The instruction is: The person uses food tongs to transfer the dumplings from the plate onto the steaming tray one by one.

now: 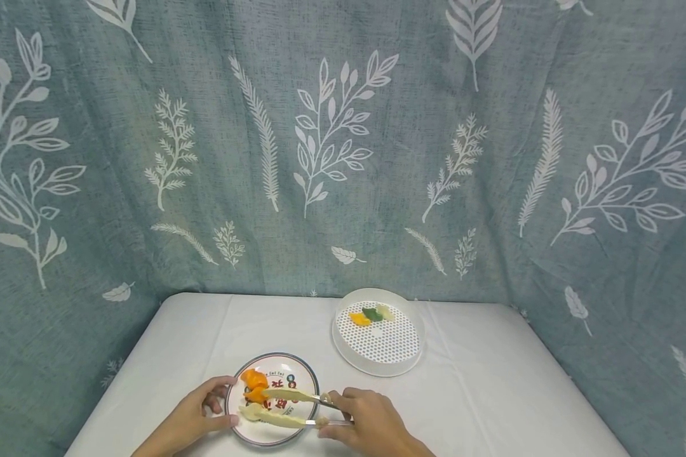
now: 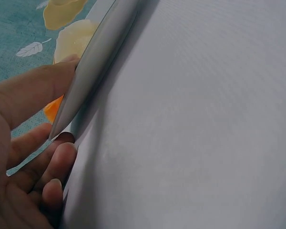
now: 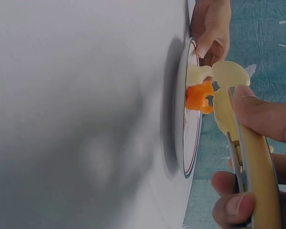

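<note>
Hands (image 1: 371, 424) gripping tongs (image 1: 286, 406), plate (image 1: 305, 374)

both hands low and close together, left hand (image 1: 197, 411) fingers curled, right hand (image 1: 364, 419) fingers clenched

Two hands are in view — the left hand (image 1: 191, 416) and the right hand (image 1: 368, 419). One pair of cream tongs (image 1: 288, 407) with two arms. One round patterned plate (image 1: 297, 371), bearing orange dumpling pieces (image 1: 254, 384) at about its ten o'clock — two, as far as the head view lets me count. One white perforated steamer tray (image 1: 380, 349); at its eleven to twelve o'clock lie three pieces: one orange piece (image 1: 359, 318), one green piece (image 1: 371, 313), one pale piece (image 1: 385, 311). One white table (image 1: 491, 393), one leaf-printed curtain (image 1: 343, 139).
</note>
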`<state>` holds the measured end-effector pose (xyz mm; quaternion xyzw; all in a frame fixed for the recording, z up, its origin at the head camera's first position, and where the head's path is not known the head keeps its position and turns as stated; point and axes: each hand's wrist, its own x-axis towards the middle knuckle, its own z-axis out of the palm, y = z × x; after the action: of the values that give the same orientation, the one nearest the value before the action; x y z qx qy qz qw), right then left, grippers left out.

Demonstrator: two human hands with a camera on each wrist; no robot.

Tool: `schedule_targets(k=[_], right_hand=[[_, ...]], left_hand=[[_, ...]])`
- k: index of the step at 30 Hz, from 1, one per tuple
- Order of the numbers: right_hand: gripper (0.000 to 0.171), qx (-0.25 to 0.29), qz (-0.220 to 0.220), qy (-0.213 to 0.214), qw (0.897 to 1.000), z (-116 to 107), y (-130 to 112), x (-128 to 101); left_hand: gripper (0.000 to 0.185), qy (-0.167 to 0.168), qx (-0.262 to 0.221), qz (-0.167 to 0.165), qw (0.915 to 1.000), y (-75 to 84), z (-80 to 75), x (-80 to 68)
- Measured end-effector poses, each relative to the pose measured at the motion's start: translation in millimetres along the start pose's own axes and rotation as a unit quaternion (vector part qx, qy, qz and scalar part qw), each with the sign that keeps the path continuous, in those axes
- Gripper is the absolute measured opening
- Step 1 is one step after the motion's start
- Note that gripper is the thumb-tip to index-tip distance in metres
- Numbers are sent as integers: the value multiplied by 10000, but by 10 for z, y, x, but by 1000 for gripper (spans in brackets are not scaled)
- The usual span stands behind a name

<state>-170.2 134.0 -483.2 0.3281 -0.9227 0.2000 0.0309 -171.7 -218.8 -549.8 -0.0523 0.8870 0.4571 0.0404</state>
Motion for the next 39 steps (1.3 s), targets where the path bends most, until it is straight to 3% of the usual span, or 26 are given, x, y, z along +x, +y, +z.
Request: schedule_targets(k=[6,22,39], right_hand=[[61,18,47,-216,9998,33,-33,0],[56,-276,-201,15,9994,184,-5,58],[59,-576,-422,134,9974,315,-7,87]], left_hand=[[83,27,-14,-12,10000,-3,4,3],[81,-141,-187,76,9997,-23,2,-6],[83,-42,79,19,10000,9,2,-7]])
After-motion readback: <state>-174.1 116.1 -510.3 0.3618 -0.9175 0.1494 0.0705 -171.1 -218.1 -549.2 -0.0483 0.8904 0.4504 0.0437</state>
